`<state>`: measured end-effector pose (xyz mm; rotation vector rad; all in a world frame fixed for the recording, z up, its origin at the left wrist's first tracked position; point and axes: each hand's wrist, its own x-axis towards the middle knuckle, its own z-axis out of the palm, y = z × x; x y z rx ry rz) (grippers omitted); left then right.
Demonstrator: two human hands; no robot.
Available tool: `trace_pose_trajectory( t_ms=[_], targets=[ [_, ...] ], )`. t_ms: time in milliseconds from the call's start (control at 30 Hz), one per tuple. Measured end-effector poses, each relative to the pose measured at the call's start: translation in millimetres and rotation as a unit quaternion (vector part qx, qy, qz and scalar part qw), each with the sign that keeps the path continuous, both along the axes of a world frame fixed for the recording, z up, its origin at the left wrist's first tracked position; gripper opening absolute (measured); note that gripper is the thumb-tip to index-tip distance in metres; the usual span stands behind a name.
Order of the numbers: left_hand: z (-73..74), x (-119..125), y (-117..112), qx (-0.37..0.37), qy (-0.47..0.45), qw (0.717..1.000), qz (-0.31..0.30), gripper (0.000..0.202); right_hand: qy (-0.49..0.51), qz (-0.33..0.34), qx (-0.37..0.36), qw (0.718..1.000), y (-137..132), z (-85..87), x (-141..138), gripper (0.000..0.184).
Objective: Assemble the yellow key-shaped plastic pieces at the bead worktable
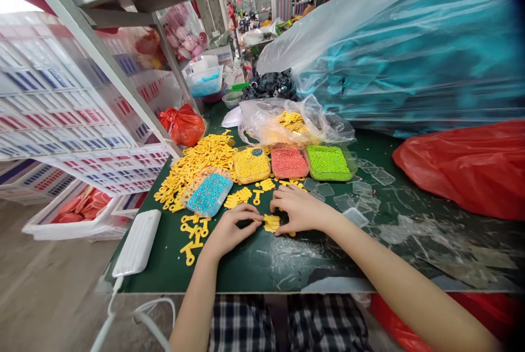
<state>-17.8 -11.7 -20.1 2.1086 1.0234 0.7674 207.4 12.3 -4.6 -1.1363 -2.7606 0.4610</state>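
Here, left hand (229, 227) and right hand (296, 210) pinching one yellow piece (271, 223), green table (254, 264), no legible writing.

Both your forearms reach in from the near edge, bare, angling toward each other. Your left hand (230, 227) lies palm down, fingers curled, thumb and forefinger tips pinched toward the right. Your right hand (298, 210) sits just beside it, a little farther out, knuckles up, fingers bent down, fingertips nearly meeting the left's.
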Motion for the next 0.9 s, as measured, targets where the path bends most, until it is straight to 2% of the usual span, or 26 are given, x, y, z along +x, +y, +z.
trace_pose_trajectory(
  t_ms=[167,433,733,900],
  targets=[
    [-6.2,0.1,1.3,-0.013,0.047,0.998,-0.043,0.022,-0.021,-0.001,-0.012,1.0,-2.1,0.3,-2.4,0.031],
    [-12.1,-2.0,-0.3,0.005,0.068,0.997,-0.04,0.019,0.011,0.038,-0.011,0.999,-1.4,-4.7,-3.8,0.022],
    [-12.1,0.2,-2.9,0.039,0.093,0.995,-0.007,0.015,0.04,0.034,0.015,0.999,0.2,-17.1,-10.0,0.025],
    [-7.9,3.2,-4.3,0.091,0.099,0.991,0.025,0.016,0.031,0.039,0.032,0.998,0.5,-24.5,-13.1,0.027]
  ],
)
